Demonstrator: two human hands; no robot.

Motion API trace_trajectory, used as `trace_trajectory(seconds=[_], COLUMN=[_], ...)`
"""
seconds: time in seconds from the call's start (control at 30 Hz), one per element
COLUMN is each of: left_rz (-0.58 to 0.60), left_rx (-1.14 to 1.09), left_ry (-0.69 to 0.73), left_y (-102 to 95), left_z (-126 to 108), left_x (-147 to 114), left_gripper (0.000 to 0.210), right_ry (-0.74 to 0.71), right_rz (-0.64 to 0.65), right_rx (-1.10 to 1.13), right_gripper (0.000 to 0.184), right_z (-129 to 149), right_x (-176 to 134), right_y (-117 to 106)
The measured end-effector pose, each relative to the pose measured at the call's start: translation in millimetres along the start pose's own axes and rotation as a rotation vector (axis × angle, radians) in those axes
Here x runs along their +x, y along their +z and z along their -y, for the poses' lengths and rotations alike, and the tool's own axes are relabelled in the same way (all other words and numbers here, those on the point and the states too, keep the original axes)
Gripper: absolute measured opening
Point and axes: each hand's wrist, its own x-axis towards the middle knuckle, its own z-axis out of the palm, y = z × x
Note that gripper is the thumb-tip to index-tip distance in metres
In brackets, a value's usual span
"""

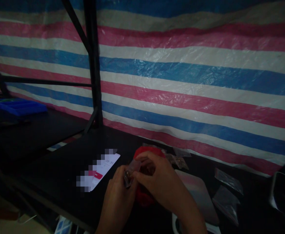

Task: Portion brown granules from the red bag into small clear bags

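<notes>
Between my two hands is a small clear plastic bag point(134, 166) with small brassy and dark pieces at its lower end; their kind is too dim to make out. My left hand point(119, 191) grips the lower end of the bag from the left. From the right, my right hand point(163, 177) pinches its side with thumb and fingers. Directly behind and under the hands lies something red point(144, 198), its shape mostly covered by them. To the right, partly behind my right forearm, a flat silver plate on a white base point(200, 195) looks like a small weighing scale.
A lit phone point(105, 169) lies left of my hands on the black table point(66, 175). Small filled bags point(178, 161) sit behind the red thing, flat clear bags point(226, 200) right of the scale. A blue tray point(22, 106), a dark post point(92, 65) and a striped sheet point(193, 74) stand beyond.
</notes>
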Motion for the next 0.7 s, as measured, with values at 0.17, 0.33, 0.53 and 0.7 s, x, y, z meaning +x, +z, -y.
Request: trace_trajectory(seconds=[0.17,0.33,0.53,0.7], left_rz=[0.084,-0.041,0.029,0.263], left_rx=[-0.090,-0.161,-0.360,-0.590], left_ry=[-0.071,0.003,0.105,0.039], left_y=[2.1,0.9,-20.5,-30.0], left_z=[6.4,15.7,1.9,-7.6], left_x=[3.1,5.2,5.4,-5.3], left_gripper=[0.016,0.022,0.030,0.065], right_ry=[-0.022,0.075,-0.008,-0.043], right_rz=[-0.065,-0.153,-0.064,0.109], right_rx=[-0.106,-0.223,-0.146,-0.015], right_gripper=[0.037,0.020,0.035,0.025], right_z=[2.7,-9.2,-3.0,15.2], right_x=[1.7,5.0,-2.9,-13.9], right_y=[9.4,-1.4,8.4,23.4])
